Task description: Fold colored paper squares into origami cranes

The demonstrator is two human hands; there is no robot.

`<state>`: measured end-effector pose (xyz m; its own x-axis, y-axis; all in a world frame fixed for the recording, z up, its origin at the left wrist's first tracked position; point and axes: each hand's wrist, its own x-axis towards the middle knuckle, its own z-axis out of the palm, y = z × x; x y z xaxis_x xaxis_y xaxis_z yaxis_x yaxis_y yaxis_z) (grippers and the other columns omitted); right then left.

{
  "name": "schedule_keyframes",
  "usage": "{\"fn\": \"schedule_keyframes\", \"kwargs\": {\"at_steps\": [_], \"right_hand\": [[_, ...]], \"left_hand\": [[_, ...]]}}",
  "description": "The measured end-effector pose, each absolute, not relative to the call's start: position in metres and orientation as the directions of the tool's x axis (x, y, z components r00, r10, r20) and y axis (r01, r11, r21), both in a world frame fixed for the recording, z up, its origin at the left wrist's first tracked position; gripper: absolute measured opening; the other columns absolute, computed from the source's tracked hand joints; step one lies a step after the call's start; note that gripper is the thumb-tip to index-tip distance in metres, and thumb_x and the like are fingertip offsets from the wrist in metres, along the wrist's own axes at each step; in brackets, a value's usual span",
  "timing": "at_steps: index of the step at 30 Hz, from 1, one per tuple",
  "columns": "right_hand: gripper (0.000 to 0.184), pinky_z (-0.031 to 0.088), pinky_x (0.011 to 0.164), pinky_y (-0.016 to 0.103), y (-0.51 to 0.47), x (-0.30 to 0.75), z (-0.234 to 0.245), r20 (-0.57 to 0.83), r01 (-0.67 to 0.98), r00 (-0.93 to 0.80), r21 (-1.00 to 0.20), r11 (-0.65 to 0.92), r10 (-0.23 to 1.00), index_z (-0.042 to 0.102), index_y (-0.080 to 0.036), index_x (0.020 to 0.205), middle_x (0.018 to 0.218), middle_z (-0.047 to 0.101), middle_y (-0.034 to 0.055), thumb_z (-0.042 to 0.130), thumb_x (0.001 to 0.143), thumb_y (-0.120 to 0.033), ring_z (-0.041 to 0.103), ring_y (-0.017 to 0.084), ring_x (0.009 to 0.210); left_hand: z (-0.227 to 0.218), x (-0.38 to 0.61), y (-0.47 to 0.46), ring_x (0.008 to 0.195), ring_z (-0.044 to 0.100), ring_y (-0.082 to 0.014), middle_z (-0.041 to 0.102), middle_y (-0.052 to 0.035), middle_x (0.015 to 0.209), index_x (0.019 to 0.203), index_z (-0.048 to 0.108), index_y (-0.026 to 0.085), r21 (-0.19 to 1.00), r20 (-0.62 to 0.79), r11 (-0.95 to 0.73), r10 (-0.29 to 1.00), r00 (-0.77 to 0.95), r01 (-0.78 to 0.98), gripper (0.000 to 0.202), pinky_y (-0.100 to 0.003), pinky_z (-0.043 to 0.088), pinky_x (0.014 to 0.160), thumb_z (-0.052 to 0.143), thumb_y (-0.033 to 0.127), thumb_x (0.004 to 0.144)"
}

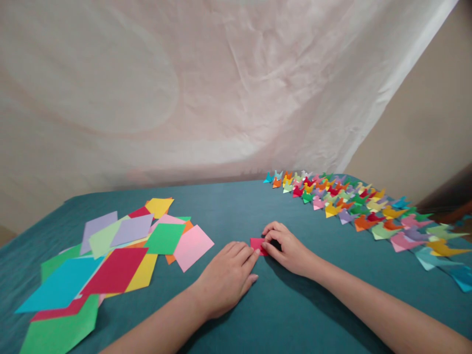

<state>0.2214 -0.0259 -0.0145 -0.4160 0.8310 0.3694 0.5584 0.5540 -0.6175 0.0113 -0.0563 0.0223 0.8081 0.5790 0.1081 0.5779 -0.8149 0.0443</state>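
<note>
A small folded piece of red origami paper (256,243) lies on the teal cloth between my two hands. My left hand (228,275) rests palm down with its fingers stretched out, the index fingertip pressing on the near left part of the paper and the thumb apart from it on the cloth. At the paper's right side my right hand (285,248) is curled, thumb and index finger pinching its edge. Part of the red paper is hidden under the right fingertips, so its exact folded shape cannot be made out.
Overlapping loose paper squares, including a blue sheet (64,285) and a green sheet (164,239), spread over the left side. Rows of small folded paper birds (363,222) in many colours stand along the right. A pale hanging cloth (221,98) closes off the table's back.
</note>
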Motion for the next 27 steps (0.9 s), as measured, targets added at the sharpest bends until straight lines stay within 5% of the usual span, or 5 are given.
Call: {"fn": "schedule_keyframes", "kwargs": {"at_steps": [27], "right_hand": [[0.01, 0.043, 0.079, 0.037, -0.0262, 0.2181, -0.0188, 0.421, 0.598, -0.393, -0.559, 0.575, 0.817, 0.054, -0.018, 0.075, 0.091, 0.052, 0.0066, 0.052, 0.082, -0.012, 0.05, 0.02, 0.088]], "left_hand": [[0.0191, 0.0132, -0.0581, 0.107, 0.047, -0.0268, 0.053, -0.0115, 0.114, 0.125, 0.045, 0.013, 0.083, 0.134, -0.794, 0.608, 0.782, 0.603, 0.046, -0.043, 0.036, 0.095, 0.048, 0.042, 0.089]]}}
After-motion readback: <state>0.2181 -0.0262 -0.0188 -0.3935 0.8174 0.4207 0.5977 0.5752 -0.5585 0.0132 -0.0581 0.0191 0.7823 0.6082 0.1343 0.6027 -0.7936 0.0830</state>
